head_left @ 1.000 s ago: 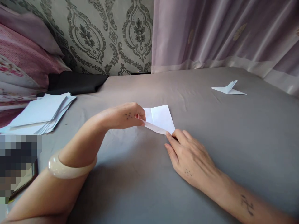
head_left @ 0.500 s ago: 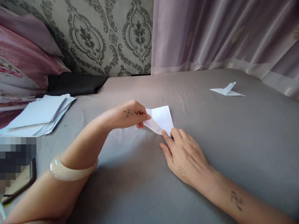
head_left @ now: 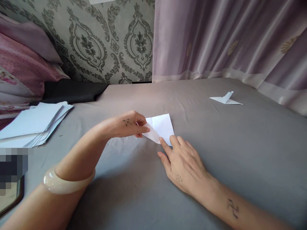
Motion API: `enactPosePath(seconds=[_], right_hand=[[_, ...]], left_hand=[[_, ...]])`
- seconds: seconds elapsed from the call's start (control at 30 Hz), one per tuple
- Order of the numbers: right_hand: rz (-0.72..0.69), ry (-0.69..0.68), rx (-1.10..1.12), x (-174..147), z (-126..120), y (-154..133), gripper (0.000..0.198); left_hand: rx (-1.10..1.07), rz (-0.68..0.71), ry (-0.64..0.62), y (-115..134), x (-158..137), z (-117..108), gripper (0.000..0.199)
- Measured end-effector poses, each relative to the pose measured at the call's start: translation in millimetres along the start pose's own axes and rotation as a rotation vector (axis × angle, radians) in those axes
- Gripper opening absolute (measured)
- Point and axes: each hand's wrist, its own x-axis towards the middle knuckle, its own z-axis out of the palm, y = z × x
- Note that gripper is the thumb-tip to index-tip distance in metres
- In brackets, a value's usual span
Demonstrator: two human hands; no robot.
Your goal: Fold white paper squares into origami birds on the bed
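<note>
A small sheet of white paper (head_left: 162,125) lies on the grey cloth surface, a crease running down it and its near left corner folded over. My left hand (head_left: 130,124) pinches the paper's left edge between thumb and fingers. With the index fingertip, my right hand (head_left: 183,159) presses the near end of the fold; its thumb is held apart and the other fingers rest at the paper's lower right edge. The underside of the paper and part of my left fingers are hidden.
A stack of white paper (head_left: 31,123) lies at the left, before a folded black cloth (head_left: 74,90). A folded paper shape (head_left: 226,98) stands at the far right. A dark-edged object (head_left: 11,198), partly blurred out, is at the lower left. Curtains (head_left: 203,41) hang behind.
The camera view has tilted up and turned slightly right, so everything sits lower and further left. Both hands keep nearly the same hold on the paper.
</note>
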Motion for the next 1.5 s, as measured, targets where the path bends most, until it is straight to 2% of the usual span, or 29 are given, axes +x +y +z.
enactPosePath(seconds=[0.23, 0.8, 1.03, 1.17, 1.27, 1.37, 1.5], right_hand=[[0.0, -0.061, 0.007, -5.4, -6.3, 0.8, 0.045], [-0.026, -0.047, -0.051, 0.0, -1.8, -1.2, 0.049], [-0.029, -0.049, -0.037, -9.2, -9.9, -0.3, 0.045], [0.027, -0.004, 0.053, -13.7, -10.8, 3.4, 0.03], [0.091, 0.146, 0.14, -8.5, -5.1, 13.1, 0.018], [0.009, 0.247, 0.199, 0.8, 3.1, 21.6, 0.037], [-0.163, 0.191, 0.137, 7.2, 8.4, 18.4, 0.021]], left_hand=[[-0.005, 0.031, 0.008, -1.3, 1.5, 3.2, 0.03], [0.013, 0.138, 0.03, 3.7, 0.6, 8.7, 0.035], [0.04, 0.139, 0.046, 6.5, -2.4, 11.6, 0.035], [0.044, 0.179, 0.05, 7.0, -10.4, 9.4, 0.029], [0.038, 0.201, 0.075, 4.7, -15.4, 12.1, 0.024], [-0.006, 0.266, 0.113, -1.4, -20.8, 22.6, 0.02], [-0.018, 0.394, 0.162, -16.7, -32.1, 42.3, 0.023]])
